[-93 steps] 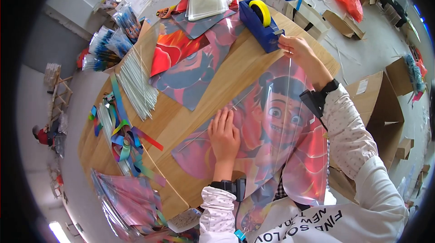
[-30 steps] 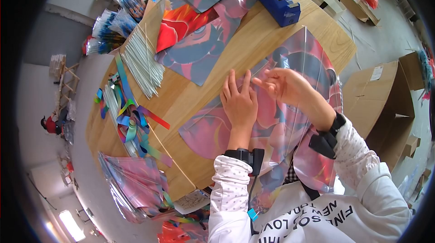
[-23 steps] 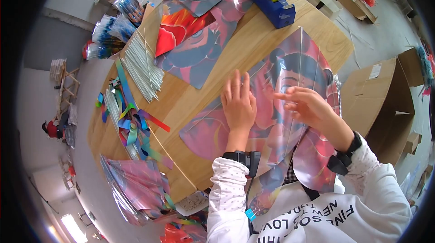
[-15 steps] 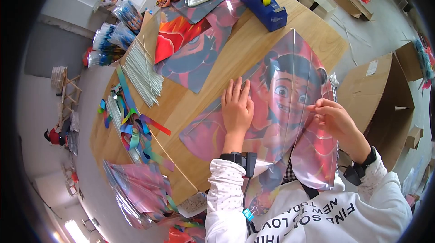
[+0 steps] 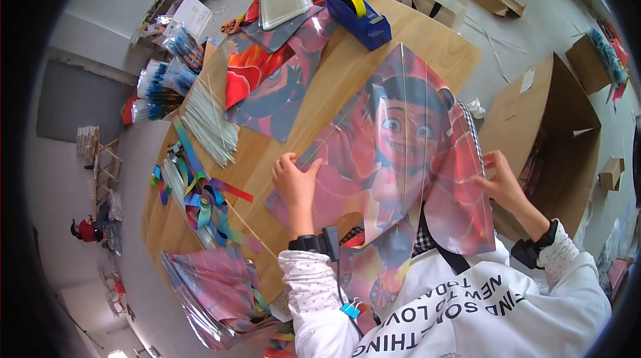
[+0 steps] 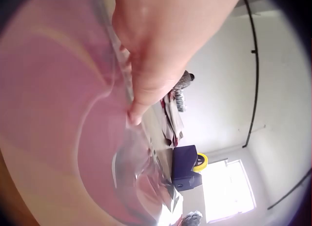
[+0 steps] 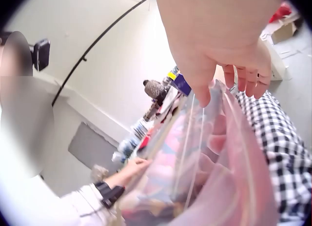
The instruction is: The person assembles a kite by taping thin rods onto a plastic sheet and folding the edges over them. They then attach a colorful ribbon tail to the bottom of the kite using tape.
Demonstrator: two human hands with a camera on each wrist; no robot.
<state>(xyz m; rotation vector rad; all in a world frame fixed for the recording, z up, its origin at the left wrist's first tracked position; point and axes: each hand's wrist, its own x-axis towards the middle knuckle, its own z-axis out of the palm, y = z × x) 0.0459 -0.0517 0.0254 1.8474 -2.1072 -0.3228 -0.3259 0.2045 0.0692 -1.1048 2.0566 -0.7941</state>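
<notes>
From my end, the printed sheet (image 5: 400, 158) reads as thin, smooth plastic film, glossy, with pale streaks of glare. Under it I get the desk (image 5: 441, 51) in light, grained wood. Beyond the sheet, the blue tape dispenser (image 5: 367, 28) looks like hard, smooth plastic. Left of it, the ribbons (image 5: 202, 206) shine like satin. Right of it, the box (image 5: 511, 108) is matt cardboard; along its right edge runs checked cloth (image 7: 282, 138), matt.

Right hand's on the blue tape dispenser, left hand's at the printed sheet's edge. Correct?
No: the head view shows the right hand at the edge of the printed sheet, away from the blue tape dispenser. Left hand at the sheet's edge: correct.
</notes>
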